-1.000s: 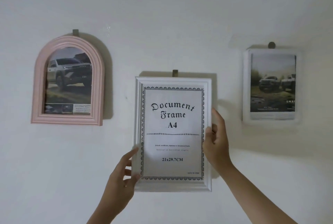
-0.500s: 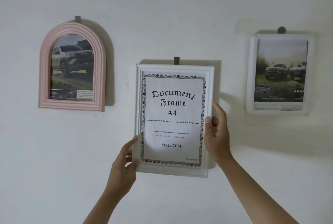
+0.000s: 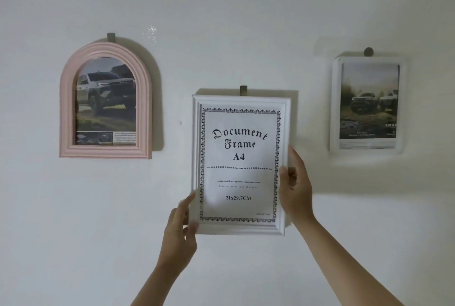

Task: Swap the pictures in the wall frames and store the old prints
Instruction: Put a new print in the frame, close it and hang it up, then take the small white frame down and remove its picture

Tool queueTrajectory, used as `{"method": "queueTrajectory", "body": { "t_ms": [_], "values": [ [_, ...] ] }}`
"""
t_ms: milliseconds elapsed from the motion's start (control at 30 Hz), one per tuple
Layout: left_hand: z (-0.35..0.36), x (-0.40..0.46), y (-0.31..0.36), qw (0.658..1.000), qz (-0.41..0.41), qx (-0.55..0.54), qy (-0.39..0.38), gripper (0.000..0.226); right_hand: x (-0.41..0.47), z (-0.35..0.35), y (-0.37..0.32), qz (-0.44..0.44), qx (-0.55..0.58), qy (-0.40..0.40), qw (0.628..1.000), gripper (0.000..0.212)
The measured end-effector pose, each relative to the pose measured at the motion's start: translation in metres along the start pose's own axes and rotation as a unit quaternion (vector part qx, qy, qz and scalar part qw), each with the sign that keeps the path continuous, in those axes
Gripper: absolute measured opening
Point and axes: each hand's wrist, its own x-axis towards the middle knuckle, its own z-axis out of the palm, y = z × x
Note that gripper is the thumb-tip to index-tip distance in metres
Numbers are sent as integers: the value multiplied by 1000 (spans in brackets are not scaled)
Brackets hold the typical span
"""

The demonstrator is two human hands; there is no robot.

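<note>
A: Where was the white frame (image 3: 240, 165) at that moment?

B: In the middle of the wall (image 3: 221, 5), up against it, its top edge just under a small dark hook (image 3: 243, 90). It sat slightly tilted, and the sheet inside read "Document Frame A4".

A: And the hands?

B: The left hand (image 3: 181, 229) had its grip on the lower left corner, thumb on the front of the moulding and fingers curled round the edge. The right hand (image 3: 294, 186) clamped the right edge around mid-height, thumb on the front, fingers behind.

A: What else hung there?

B: A pink arched frame (image 3: 104, 101) to the left, well apart from the white one, holding a print of a grey pickup truck (image 3: 105, 101), under its own hook (image 3: 111, 37). To the right, a clear frame (image 3: 368, 104) with a print of two trucks on rough ground (image 3: 369, 103), hanging from a round peg (image 3: 368, 51). That one looked blurred, so I could not read its small text.
</note>
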Motion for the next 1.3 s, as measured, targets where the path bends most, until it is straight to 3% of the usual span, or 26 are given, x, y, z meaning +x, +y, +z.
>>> {"method": "queueTrajectory", "body": {
  "t_ms": [233,467,633,767,933,1100,1300],
  "values": [
    [3,-21,-6,996,47,76,17,82,-11,-7,-10,15,-46,27,998,48],
    [25,-24,36,982,60,104,149,81,12,-69,-17,-57,-81,41,994,46],
    [71,-3,110,983,150,57,84,72,63,-137,-15,-73,-139,112,981,43],
    [125,26,166,985,166,1,37,66,95,-182,-1,-39,-160,134,977,48],
    [199,58,220,985,169,-25,-11,65,129,-234,26,31,-167,49,984,61],
    [240,82,233,993,118,11,25,62,149,-250,44,72,-107,-108,986,73],
    [243,93,239,994,95,-38,43,58,158,-233,55,58,-54,-92,993,74]
  ]
}}
